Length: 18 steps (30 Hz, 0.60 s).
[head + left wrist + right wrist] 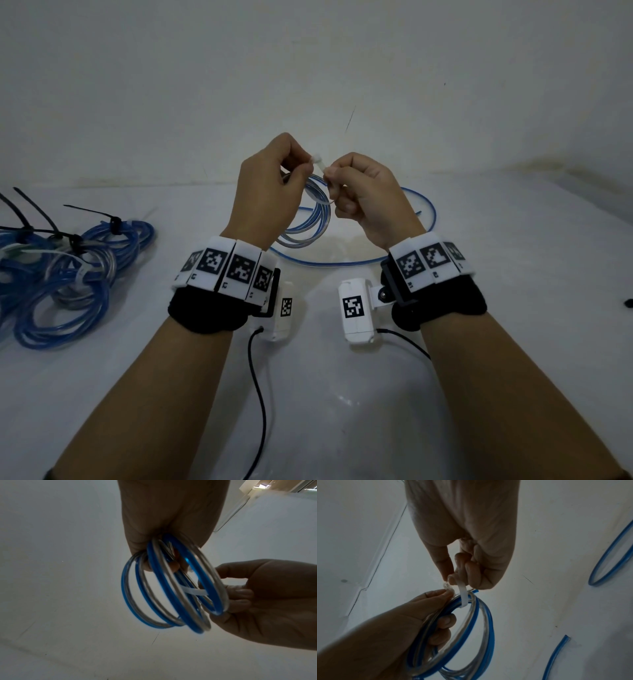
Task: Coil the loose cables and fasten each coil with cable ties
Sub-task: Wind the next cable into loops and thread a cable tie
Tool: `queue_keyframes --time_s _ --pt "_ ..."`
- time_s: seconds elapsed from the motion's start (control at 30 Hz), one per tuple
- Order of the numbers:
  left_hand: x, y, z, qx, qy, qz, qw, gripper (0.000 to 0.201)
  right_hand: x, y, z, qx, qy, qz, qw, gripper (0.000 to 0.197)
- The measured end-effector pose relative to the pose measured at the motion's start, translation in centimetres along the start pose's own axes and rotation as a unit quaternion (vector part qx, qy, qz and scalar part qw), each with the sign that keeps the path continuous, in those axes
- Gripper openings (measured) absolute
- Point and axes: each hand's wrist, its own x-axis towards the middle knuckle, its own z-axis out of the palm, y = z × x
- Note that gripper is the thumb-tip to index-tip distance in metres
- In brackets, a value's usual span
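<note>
My left hand (303, 169) holds a small coil of blue and clear cable (308, 219) up above the white table (513, 308). Its thumb and forefinger also pinch the head of a white cable tie (318, 161). My right hand (331, 176) pinches the tie's strap right beside that head. In the right wrist view the cable tie (463, 596) loops round the top of the coil (481, 628), between the right hand (453, 577) and the left hand (440, 595). In the left wrist view the strap (193, 592) crosses inside the coil (154, 595). The cable's loose tail (342, 264) lies on the table.
A pile of blue cable coils (68, 274) fastened with black ties (114, 224) lies at the left of the table. A small dark object (628, 303) sits at the right edge. A wall stands just behind the table. Thin black wires hang from the wrist cameras.
</note>
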Motion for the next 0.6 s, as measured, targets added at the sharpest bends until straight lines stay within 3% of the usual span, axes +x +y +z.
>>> queue_keyframes --time_s 0.2,0.4,0.6 --pt "0.1 -0.4 0.1 0.025 -0.015 0.018 0.999 0.009 0.0 0.0 0.0 0.010 -0.002 0.013 1.000 0.019" --pt "0.2 -0.7 -0.3 0.096 -0.024 0.083 0.992 0.004 -0.1 0.0 0.0 0.023 -0.020 0.013 0.999 0.018" --pt "0.1 -1.1 -0.3 0.110 -0.059 0.102 0.987 0.004 -0.1 0.2 0.2 0.021 0.007 0.006 1.000 0.015"
